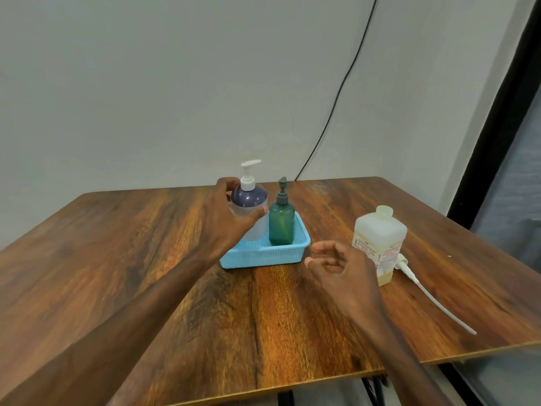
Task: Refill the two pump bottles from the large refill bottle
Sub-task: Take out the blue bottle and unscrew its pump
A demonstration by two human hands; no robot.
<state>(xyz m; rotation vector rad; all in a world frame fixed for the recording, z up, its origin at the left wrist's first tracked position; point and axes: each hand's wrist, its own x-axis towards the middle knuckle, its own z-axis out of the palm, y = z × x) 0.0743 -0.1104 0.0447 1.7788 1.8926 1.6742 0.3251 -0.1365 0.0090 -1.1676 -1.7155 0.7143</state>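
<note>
The left hand (227, 213) wraps its fingers around the round pump bottle (248, 200), apparently lifted above the blue basket (263, 253). One green pump bottle (281, 224) stands inside. The right hand (341, 266) hovers, fingers loosely curled, beside the single refill bottle (380, 241); the table (131, 244) lies bare leftward.

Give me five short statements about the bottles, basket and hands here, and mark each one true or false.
1. The green pump bottle stands in the blue basket. True.
2. The left hand is wrapped around the purple pump bottle. True.
3. The large refill bottle lies on its side. False: it stands upright on the table.
4. The right hand holds the refill bottle. False: it hovers open beside it.
5. A white pump with tube lies on the table. True.
</note>
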